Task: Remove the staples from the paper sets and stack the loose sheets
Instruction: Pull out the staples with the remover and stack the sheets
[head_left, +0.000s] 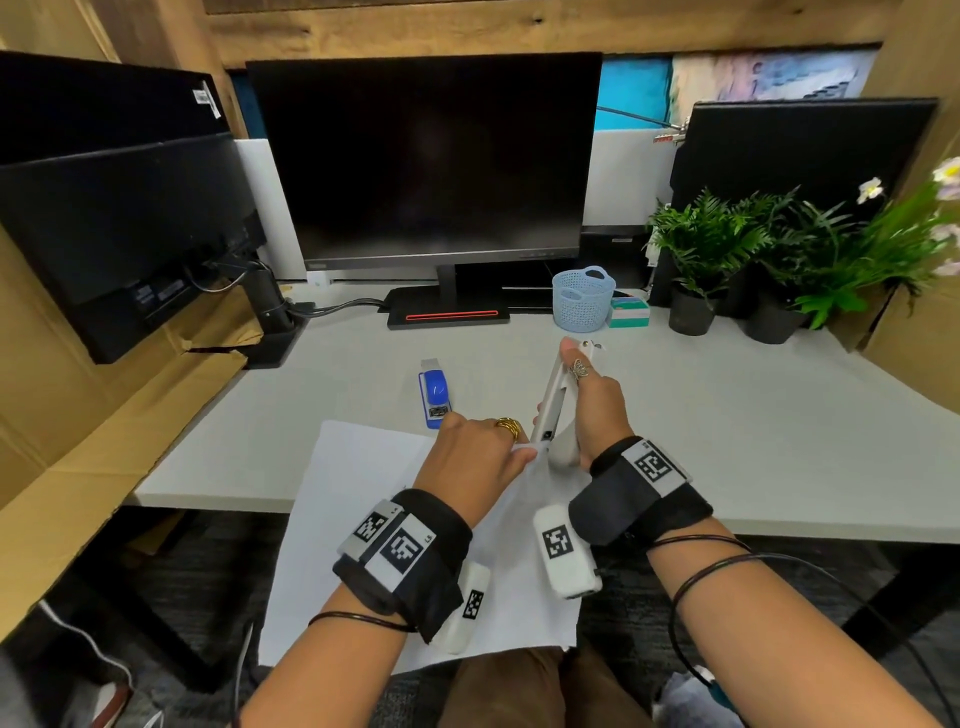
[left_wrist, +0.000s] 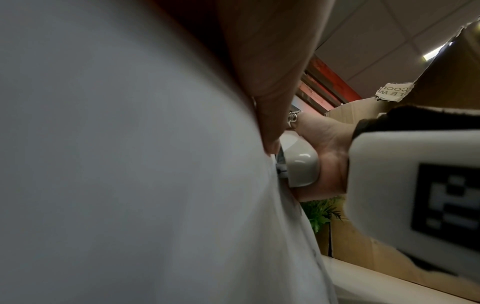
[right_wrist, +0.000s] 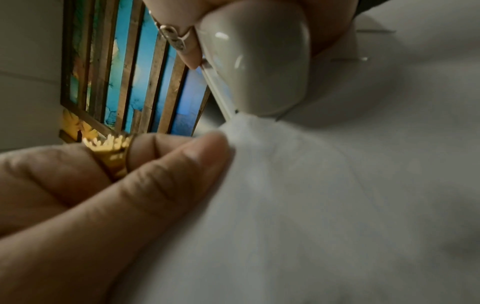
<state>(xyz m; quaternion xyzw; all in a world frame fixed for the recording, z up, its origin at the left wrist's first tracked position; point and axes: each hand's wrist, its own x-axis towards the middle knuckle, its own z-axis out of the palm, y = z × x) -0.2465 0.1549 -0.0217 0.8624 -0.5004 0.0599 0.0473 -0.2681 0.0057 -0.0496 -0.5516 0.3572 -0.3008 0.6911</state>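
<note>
A white paper set (head_left: 358, 519) hangs over the desk's front edge, its far corner lifted. My left hand (head_left: 522, 451) pinches that corner; the thumb (right_wrist: 168, 174) presses on the sheets (right_wrist: 311, 195). My right hand (head_left: 587, 395) grips a long white staple remover (head_left: 553, 405) held steeply, thumb along its top. The tool's lower end (right_wrist: 259, 61) meets the pinched corner. In the left wrist view the paper (left_wrist: 130, 164) fills the left and the tool's rounded end (left_wrist: 301, 164) sits against the right palm. No staple can be made out.
A blue stapler (head_left: 434, 392) lies on the grey desk (head_left: 727, 441) just beyond my left hand. At the back stand a monitor (head_left: 426, 166), a light blue basket (head_left: 582, 301), a notepad block (head_left: 629, 313) and potted plants (head_left: 711, 260). Cardboard (head_left: 78, 441) lines the left side.
</note>
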